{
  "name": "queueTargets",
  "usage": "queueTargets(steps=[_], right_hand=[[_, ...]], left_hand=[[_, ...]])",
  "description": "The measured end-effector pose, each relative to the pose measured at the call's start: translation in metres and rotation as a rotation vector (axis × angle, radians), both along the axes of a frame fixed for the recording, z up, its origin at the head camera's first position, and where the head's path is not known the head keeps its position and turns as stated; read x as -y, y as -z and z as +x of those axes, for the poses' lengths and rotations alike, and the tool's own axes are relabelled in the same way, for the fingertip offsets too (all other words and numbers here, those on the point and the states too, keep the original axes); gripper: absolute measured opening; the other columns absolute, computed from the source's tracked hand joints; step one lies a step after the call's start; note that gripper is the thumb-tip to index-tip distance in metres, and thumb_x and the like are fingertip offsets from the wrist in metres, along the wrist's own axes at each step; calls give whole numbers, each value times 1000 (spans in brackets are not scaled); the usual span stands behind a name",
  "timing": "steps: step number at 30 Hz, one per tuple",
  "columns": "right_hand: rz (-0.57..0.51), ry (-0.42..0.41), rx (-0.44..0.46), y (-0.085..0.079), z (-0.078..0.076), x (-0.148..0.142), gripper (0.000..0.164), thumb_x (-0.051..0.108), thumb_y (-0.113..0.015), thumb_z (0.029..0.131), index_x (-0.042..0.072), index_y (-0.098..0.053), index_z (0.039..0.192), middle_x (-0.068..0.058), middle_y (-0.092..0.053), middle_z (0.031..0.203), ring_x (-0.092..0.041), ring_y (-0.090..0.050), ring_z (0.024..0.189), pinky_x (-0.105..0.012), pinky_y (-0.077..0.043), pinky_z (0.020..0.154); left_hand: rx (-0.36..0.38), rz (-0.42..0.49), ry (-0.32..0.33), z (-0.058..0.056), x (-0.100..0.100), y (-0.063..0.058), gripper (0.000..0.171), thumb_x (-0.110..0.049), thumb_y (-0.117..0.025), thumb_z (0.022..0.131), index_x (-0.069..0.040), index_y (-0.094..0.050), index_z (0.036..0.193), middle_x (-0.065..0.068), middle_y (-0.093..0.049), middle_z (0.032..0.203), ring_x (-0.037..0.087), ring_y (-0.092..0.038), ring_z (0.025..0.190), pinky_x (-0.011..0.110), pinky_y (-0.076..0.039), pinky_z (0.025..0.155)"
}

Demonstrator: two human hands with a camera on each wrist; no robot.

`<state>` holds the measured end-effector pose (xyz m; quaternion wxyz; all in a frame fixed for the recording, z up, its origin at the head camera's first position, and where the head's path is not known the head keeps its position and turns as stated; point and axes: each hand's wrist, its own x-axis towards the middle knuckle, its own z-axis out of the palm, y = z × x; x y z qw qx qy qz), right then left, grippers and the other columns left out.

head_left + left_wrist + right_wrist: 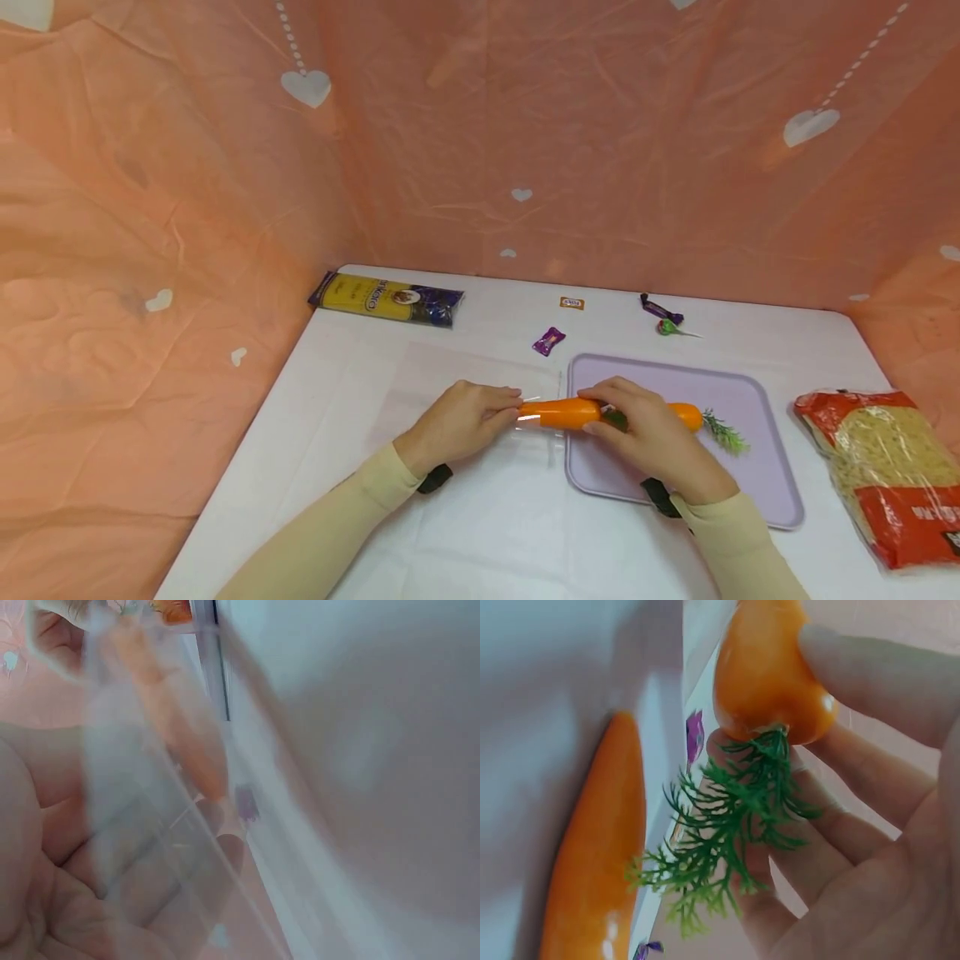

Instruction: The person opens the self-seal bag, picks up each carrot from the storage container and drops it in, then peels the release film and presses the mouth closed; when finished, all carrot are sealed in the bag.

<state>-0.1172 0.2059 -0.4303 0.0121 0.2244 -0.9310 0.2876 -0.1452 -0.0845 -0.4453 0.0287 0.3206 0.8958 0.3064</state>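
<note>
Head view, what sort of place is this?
Probably a makeshift indoor tabletop booth: a white-covered table, orange heart-print sheeting behind and beside it, and a lilac tray on top.

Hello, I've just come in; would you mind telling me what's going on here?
A person's right hand holds an orange carrot, with its narrow end showing through a clear bag, apparently inside it. The left hand is at the bag, by the carrot's tip. A second carrot lies on the purple tray.
</note>
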Motion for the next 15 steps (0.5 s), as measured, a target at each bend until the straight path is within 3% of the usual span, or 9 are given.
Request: queueTargets(steps=[6, 15], right_hand=[[-58, -24, 12, 4, -8, 14, 40, 24, -79, 88, 16, -69, 126, 8, -67, 117, -11, -67, 104, -42, -58, 96], [-114, 45, 121, 13, -11, 33, 40, 24, -80, 87, 17, -70, 125, 8, -70, 116, -14, -66, 105, -44, -56, 98]], left_hand=[[-21, 39, -34, -1, 0, -3, 27, -27, -66, 99, -12, -76, 120, 2, -72, 125, 18, -69, 116, 34, -57, 97], [-18, 41, -64, 1, -1, -3, 28, -27, -66, 99, -12, -75, 121, 3, -73, 124, 20, -70, 115, 36, -57, 97]])
